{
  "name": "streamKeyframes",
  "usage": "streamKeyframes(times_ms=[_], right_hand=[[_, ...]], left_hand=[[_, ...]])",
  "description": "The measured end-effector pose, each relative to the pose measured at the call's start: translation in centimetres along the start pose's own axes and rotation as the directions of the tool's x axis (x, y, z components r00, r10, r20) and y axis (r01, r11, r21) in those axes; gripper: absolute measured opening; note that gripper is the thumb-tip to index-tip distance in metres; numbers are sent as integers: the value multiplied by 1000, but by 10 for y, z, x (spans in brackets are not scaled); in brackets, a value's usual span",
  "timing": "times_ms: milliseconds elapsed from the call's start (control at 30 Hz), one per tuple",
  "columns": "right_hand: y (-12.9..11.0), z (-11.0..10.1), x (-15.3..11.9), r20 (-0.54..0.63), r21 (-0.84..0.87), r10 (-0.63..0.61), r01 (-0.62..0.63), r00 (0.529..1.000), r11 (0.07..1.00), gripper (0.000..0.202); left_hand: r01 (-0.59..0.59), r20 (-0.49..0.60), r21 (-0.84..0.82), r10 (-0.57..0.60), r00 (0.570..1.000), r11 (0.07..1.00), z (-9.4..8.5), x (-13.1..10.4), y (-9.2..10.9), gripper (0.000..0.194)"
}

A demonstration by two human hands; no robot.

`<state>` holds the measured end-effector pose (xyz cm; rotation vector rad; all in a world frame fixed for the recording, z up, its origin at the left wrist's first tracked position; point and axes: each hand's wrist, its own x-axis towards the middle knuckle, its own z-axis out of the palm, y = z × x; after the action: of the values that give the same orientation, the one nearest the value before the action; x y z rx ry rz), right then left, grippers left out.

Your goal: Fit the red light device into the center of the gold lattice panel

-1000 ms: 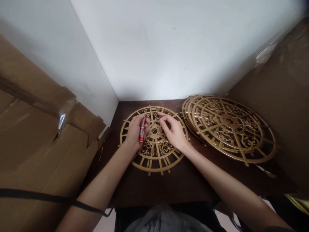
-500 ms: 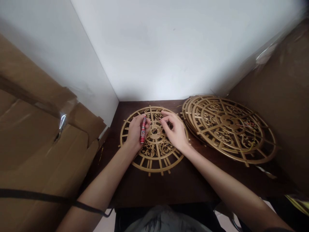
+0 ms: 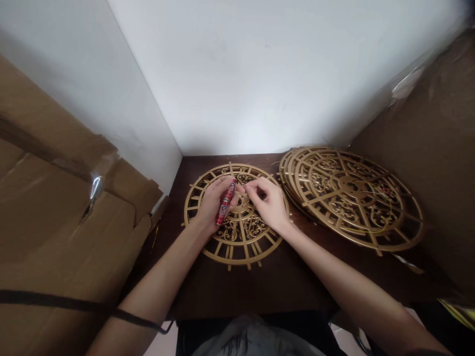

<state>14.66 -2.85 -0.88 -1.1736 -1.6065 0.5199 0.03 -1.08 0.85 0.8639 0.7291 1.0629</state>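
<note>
A round gold openwork disc (image 3: pixel 248 259) with scrollwork and bar marks lies flat on the dark table. Over its left half, my left hand (image 3: pixel 213 200) is closed around two red patterned batteries (image 3: pixel 225 203) lined up end to end and tilted to the right. My right hand (image 3: pixel 267 200) is over the disc's right half, thumb and forefinger pinched near the left fingertips. What the pinch holds is too small to make out; a thin wire seems to run there.
Several similar gold discs (image 3: pixel 371 242) are stacked at the right, with thin yellow and red wires on top. Cardboard (image 3: pixel 59 217) stands at the left, a brown box (image 3: pixel 441 148) at the right. A white wall (image 3: pixel 260 79) rises behind the table (image 3: pixel 256 291).
The batteries have tilted further to the right in my left hand. My right thumb and forefinger have come together, and the fingertips of both hands are closer.
</note>
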Motion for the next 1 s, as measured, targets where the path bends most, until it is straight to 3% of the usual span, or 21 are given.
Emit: streamKeyframes(times_ms=[200,533,700,833,1000], right_hand=[[0,0,-1,128,2,-14,14,992,1000,15],[-2,0,-1,313,-40,-163,185,936,982,17],[0,2,-1,382,-60,-222,264,897,963,18],[1,2,-3,425,-127,-247,327,871,936,18],[-3,2,-3,480,-253,-237,393,844,884,20]], left_hand=[[-49,-126,-96,37,991,994,0,2,0,25],[-104,-280,-174,52,959,979,6,0,9,15],[-111,-271,-237,44,962,965,9,0,11,18],[-52,-264,-328,-39,964,943,10,0,14,19],[-20,-181,-448,-69,981,894,4,2,16,30]])
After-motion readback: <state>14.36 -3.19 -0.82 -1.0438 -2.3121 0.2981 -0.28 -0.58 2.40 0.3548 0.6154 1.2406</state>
